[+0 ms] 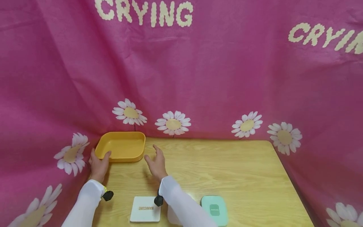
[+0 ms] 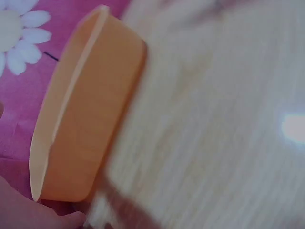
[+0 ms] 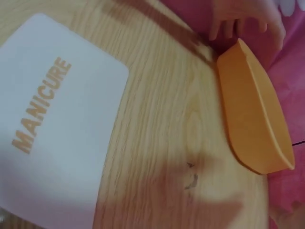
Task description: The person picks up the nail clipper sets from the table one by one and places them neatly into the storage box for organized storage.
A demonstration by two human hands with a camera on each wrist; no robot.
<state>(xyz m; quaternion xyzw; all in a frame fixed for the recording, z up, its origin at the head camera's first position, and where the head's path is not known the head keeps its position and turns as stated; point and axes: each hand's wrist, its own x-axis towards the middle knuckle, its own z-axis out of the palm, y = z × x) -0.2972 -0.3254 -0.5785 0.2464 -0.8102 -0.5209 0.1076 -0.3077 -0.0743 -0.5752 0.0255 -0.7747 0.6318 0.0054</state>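
A yellow-orange rectangular tray (image 1: pixel 126 159) with rounded corners and raised walls stands at the far left of the table. My left hand (image 1: pixel 99 166) is at its near left corner, thumb apart from the fingers; whether it touches the tray I cannot tell. In the left wrist view the tray's long outer wall (image 2: pixel 97 109) faces the camera. My right hand (image 1: pixel 157 164) hovers just off the near right corner, fingers extended and thumb spread, holding nothing. The right wrist view shows the tray (image 3: pixel 248 114) between both hands, with the left hand (image 3: pixel 250 16) beyond it.
A white square box (image 1: pixel 145 212) lettered MANICURE lies near the table's front. Right of it, a pale item (image 1: pixel 172 216) is partly hidden by my right sleeve. A mint-green rounded case (image 1: pixel 214 210) lies farther right. A pink daisy-print curtain (image 1: pixel 210 94) borders the wooden table (image 1: pixel 227 170).
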